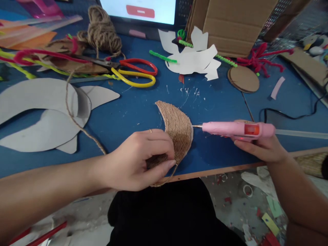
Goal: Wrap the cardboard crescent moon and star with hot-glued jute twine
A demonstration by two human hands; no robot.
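A curved piece covered in rows of brown twine (178, 128) lies near the table's front edge, a pale strip showing along its right side. My left hand (147, 159) is closed on its lower left part, with thumb and fingers pressed together and a loose twine strand hanging beneath. My right hand (263, 148) is wrapped round a pink glue gun (222, 128). The metal nozzle points left and meets or nearly meets the piece's right edge. From my left wrist, more twine (88, 135) runs up and left over white cut shapes.
Red-and-yellow scissors (138, 77) and a twine bundle (104, 34) are at the back left. White paper shapes (192, 59), a cardboard disc (243, 79) and a cardboard box (228, 27) stand or lie further back. White curved cutouts (38, 95) cover the left side.
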